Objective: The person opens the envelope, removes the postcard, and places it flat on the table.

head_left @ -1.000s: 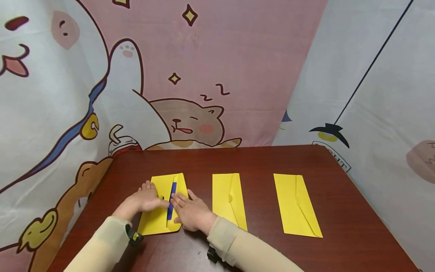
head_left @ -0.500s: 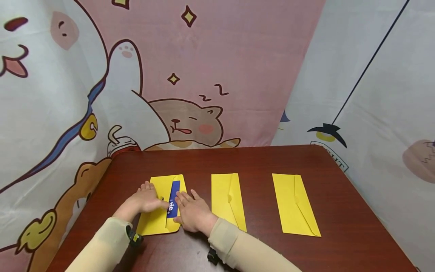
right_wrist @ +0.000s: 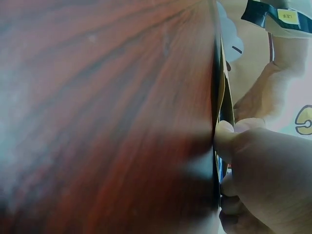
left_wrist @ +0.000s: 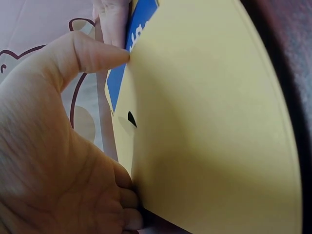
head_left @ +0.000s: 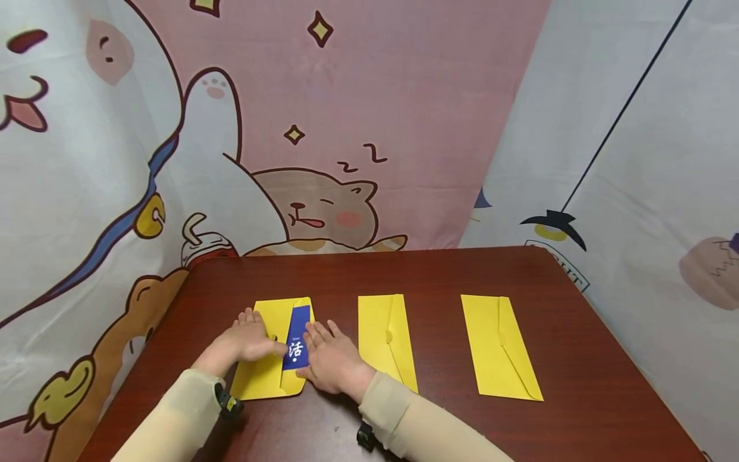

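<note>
An unfolded yellow envelope (head_left: pixel 260 375) lies at the left of the table, its flap side up. A blue card (head_left: pixel 297 327) with white characters shows at its opening, partly still under the envelope's front. My left hand (head_left: pixel 248 338) rests on the left part of the envelope, fingers spread and thumb reaching to the card's edge. In the left wrist view that thumb (left_wrist: pixel 105 57) touches the envelope's edge beside the card. My right hand (head_left: pixel 331 359) lies flat with straight fingers on the card's right side. The right wrist view shows the right hand (right_wrist: pixel 273 170) low beside the table surface.
Two more yellow envelopes lie on the dark red table (head_left: pixel 439 276): a middle envelope (head_left: pixel 375 327) close to my right hand, and a right envelope (head_left: pixel 485 353) farther off. Both have closed flaps. A printed cartoon curtain (head_left: pixel 433 128) hangs behind the table.
The blue card has slid rightward out of the envelope, from a narrow strip to a wide band with characters showing. My right hand moved slightly right with it; the left hand stayed put.
</note>
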{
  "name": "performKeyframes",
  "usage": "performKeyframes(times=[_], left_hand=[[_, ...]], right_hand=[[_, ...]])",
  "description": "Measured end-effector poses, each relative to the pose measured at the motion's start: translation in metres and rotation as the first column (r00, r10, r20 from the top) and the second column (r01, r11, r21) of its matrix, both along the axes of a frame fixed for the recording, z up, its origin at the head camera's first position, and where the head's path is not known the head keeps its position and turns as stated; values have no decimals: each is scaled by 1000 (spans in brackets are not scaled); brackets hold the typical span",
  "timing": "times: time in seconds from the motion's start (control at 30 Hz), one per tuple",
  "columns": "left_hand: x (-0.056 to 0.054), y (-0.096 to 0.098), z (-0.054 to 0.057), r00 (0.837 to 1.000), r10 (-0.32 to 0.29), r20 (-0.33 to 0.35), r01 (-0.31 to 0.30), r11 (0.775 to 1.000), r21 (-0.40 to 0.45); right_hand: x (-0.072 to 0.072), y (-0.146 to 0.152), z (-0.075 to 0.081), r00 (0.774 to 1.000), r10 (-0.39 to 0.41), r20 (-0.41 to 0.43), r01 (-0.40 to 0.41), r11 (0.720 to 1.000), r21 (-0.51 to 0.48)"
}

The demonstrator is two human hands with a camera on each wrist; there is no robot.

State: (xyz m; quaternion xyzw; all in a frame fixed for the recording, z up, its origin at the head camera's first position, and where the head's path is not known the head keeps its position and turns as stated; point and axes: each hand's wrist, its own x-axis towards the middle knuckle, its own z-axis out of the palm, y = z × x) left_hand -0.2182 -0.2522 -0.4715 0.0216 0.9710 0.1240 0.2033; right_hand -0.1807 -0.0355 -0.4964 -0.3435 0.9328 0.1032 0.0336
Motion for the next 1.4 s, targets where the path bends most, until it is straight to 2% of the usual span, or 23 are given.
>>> performKeyframes(times=[0.47, 0.6, 0.67, 0.73, 0.83, 1.0, 1.07, 1.17, 1.27, 1.3, 1.37, 1.4], left_hand=[[1, -1, 0, 1000, -9, -10, 9, 1000, -18], [1, -2, 0, 1000, -10, -6, 10, 1000, -25], [1, -2, 1, 1000, -10, -4, 10, 1000, -26], [1, -2, 1, 1000, -11, -3, 11, 1000, -27], [1, -1, 0, 1000, -12, -1, 12, 1000, -26], [1, -1, -1, 1000, -7, 3, 7, 1000, -24], [1, -1, -1, 1000, -7, 3, 7, 1000, -23], [1, -1, 0, 1000, -13, 2, 14, 1000, -23], [1, 0, 0, 1000, -15, 1, 15, 1000, -22], [0, 0, -1, 1000, -16, 0, 16, 1000, -22], [0, 0, -1, 1000, -14, -1, 14, 1000, -23], [0, 0, -1, 1000, -14, -1, 14, 1000, -25]], right_hand=[[-1, 11, 0, 1000, 9, -20, -10, 1000, -25], [-4, 12, 0, 999, 3, 44, 4, 987, -159], [-5, 12, 2, 995, -17, 99, 43, 963, -267], [-7, 10, 2, 986, -41, 159, 100, 920, -380], [-10, 8, 3, 975, -80, 207, 178, 838, -516], [-17, 8, 2, 958, -110, 264, 263, 702, -662], [-20, 8, 2, 943, -108, 315, 309, 631, -711], [-23, 9, 1, 910, -85, 405, 392, 491, -778], [-26, 11, 2, 862, -38, 505, 486, 344, -804], [-26, 11, 2, 847, -31, 531, 514, 307, -801], [-27, 11, 2, 811, -25, 585, 571, 253, -781], [-27, 11, 3, 791, -33, 611, 601, 235, -764]])
